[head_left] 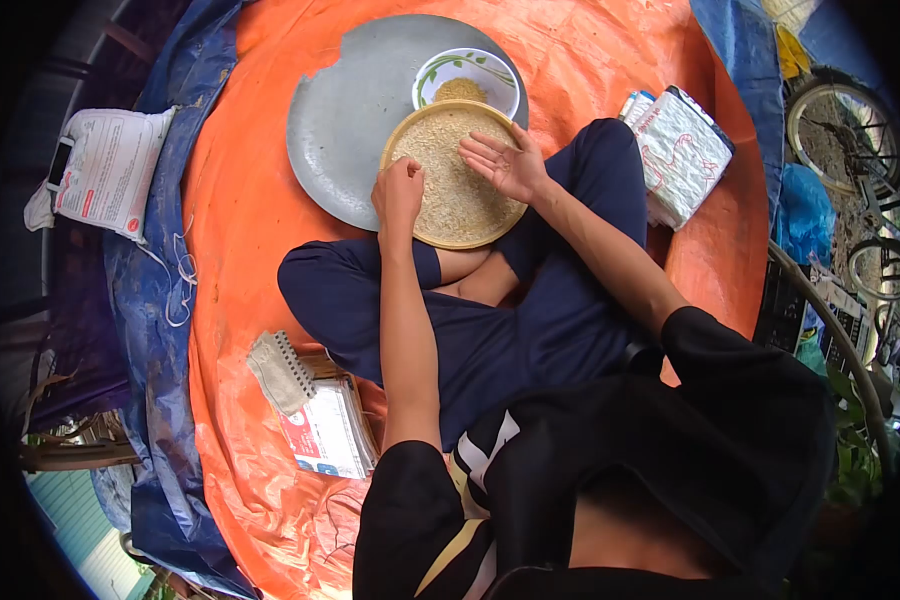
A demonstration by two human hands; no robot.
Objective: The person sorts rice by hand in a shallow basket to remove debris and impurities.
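Observation:
A round, shallow tan tray (457, 214) spread with pale grains or husks rests at my crossed legs, overlapping a large grey round sheet (335, 130). My left hand (398, 192) is closed over the tray's left edge, its fingers curled together; what they hold, if anything, is hidden. Above the tray's right side, my right hand (505, 166) lies palm up with its fingers stretched out. Beyond the tray stands a white bowl (500, 78) with a green leaf pattern, containing a heap of golden grains (460, 90).
An orange tarpaulin (240, 200) lies beneath me, with blue sheeting (155, 300) along its side. Left of my legs are a spiral notebook (282, 372) and papers (332, 430). A silvery-white package (682, 155) sits by my right knee. A white sack (115, 165) is at far left, a bicycle wheel (800, 125) at right.

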